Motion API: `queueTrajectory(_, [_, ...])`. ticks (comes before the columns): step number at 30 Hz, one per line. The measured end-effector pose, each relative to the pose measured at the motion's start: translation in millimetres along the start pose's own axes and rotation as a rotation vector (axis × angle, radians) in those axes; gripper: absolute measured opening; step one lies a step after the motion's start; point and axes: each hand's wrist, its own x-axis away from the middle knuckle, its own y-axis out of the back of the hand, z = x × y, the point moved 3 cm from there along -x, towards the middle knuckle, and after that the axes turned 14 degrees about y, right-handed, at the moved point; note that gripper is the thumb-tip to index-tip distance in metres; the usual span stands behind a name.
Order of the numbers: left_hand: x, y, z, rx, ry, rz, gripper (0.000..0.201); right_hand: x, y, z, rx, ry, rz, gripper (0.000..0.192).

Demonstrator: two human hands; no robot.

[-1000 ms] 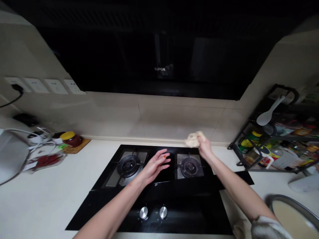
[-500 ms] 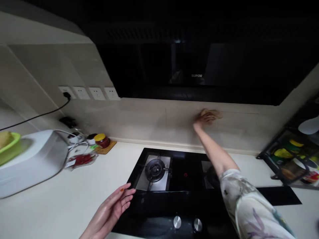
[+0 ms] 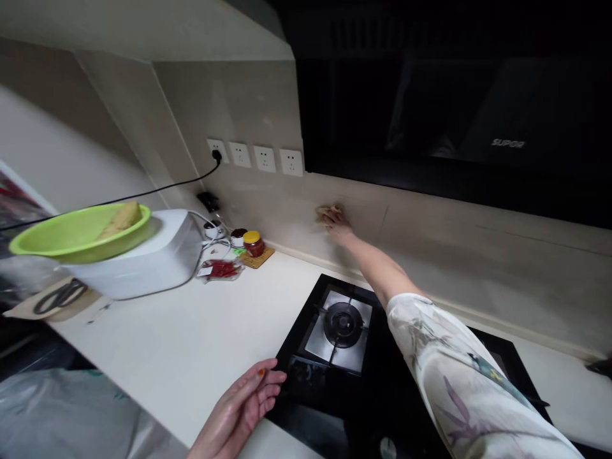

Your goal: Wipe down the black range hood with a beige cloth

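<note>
My right hand [image 3: 338, 229] presses a tan cloth [image 3: 329, 212] against the beige wall [image 3: 363, 197], left of the range hood's lower edge and below the sockets. My right arm reaches over the black gas stove [image 3: 306, 395]. The cloth is partly hidden under my fingers. Low in the view, my left hand [image 3: 246, 405] hovers by the stove's left front edge, palm turned inward, fingers loosely bent and holding nothing. Behind it lies the round burner [image 3: 343, 324] on its steel plate.
The black range hood [image 3: 430, 127] overhangs the stove. On the left counter stand a white appliance [image 3: 162, 255] bearing a green basin [image 3: 81, 245], a yellow-lidded jar [image 3: 253, 243] and a pack of red chillies [image 3: 220, 269]. A black cord [image 3: 167, 187] runs to a wall socket [image 3: 217, 153].
My right hand has moved the cloth leftward along the wall, past the tile seam. The view has turned left, showing more of the basin and counter. My left hand stays loosely open near the stove edge.
</note>
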Motion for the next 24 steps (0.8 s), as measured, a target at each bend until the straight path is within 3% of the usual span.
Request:
queueTrajectory(3, [-0.8, 16.7, -0.5, 0.047, 0.003, -0.037, 0.044, -21.8, -3.4, -0.4, -0.01, 0.05, 0.054, 0.056])
queueTrajectory(7, [-7.1, 21.5, -1.7, 0.073, 0.016, -0.091, 0.036, -31.2, -6.5, -3.7, -0.037, 0.101, 0.056, 0.059])
queueTrajectory(10, [-9.8, 16.5, -4.2, 0.054, 0.038, -0.108, 0.029, -35.7, 5.4, -10.1, -0.082, 0.089, -0.069, 0.06])
queueTrajectory(15, [-11.8, 7.2, -10.0, 0.024, 0.039, -0.113, 0.027, -36.3, 48.0, -37.2, -0.098, -0.022, -0.39, 0.067])
queueTrajectory(17, [-14.2, 3.0, -9.8, 0.017, 0.048, -0.105, 0.027, -27.9, 63.8, -50.4, -0.094, -0.066, -0.49, 0.065])
queueTrajectory(20, [-17.9, -3.7, -7.8, 0.017, 0.064, -0.085, 0.027, -3.7, 75.8, -66.7, -0.077, -0.126, -0.489, 0.062])
queueTrajectory(24, [-19.3, -6.6, -6.2, 0.037, 0.06, -0.076, 0.024, 64.7, 73.1, -87.6, -0.017, -0.225, -0.501, 0.054])
